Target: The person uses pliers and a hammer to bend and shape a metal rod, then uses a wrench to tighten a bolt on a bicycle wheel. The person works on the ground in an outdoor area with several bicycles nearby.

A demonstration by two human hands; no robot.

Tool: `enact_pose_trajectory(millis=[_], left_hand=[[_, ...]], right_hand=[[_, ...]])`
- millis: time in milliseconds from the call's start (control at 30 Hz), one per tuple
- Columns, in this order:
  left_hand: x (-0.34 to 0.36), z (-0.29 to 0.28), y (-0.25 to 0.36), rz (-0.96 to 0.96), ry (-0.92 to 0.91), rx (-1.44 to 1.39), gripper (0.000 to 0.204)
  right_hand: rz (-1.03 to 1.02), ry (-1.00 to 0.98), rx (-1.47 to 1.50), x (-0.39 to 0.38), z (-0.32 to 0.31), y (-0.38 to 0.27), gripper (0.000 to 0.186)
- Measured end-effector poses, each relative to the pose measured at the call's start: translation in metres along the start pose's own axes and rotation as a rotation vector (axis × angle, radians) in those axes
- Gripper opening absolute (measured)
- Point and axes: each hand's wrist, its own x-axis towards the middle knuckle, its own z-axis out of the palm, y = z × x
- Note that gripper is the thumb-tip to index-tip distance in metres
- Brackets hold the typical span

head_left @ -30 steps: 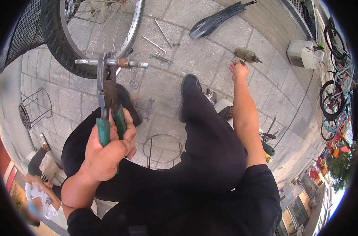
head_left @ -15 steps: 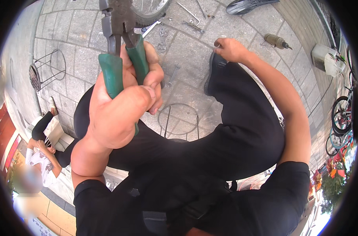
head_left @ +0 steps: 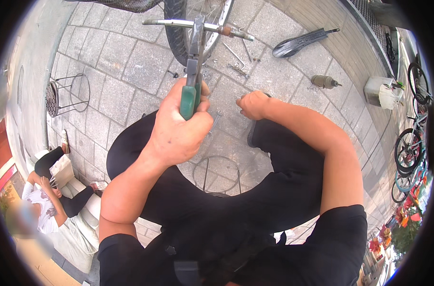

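Observation:
Green-handled pliers [head_left: 190, 95] are wrapped in the fist of my left hand [head_left: 181, 126], jaws pointing away from me. Their jaws overlap a silver metal rod [head_left: 171, 22] with a rusty collar, lying crosswise in front of a bicycle wheel [head_left: 176, 35]. Whether the jaws bite on the rod, I cannot tell. My right hand [head_left: 255, 105] hangs beyond my right knee, close to my dark shoe [head_left: 253, 133]. Its fingers are curled, and their inner side is hidden.
Hex keys [head_left: 233, 51], a wrench [head_left: 238, 71] and small nuts lie on the paving. Further right are a black mudguard [head_left: 300, 43], a power tool [head_left: 325, 82] and a white bin [head_left: 379, 90]. A stool [head_left: 53, 97] and a seated person [head_left: 47, 200] are at left.
My left hand has moved away from me and rightward with the pliers, bringing their jaws to the rod by the wheel. The handles have closed together. My view has also shifted.

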Motion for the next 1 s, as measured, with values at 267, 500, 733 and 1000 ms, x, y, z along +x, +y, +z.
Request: enact_pose_trajectory(millis=[267,500,733,1000], left_hand=[[0.001,-0.002,0.005,0.053,0.065,0.141,0.036],[0.0,0.004,0.007,0.112,0.066,0.149,0.027],[0.0,0.003,0.007,0.109,0.046,0.131,0.031],[0.0,0.005,0.011,0.061,-0.025,0.054,0.027]], right_hand=[[0.14,0.01,0.172,0.095,0.083,-0.047,0.033],[0.076,0.06,-0.153,0.102,0.133,-0.087,0.026],[0.107,0.141,-0.022,0.105,0.136,-0.088,0.022],[-0.08,0.15,-0.274,0.107,0.129,-0.074,0.023]])
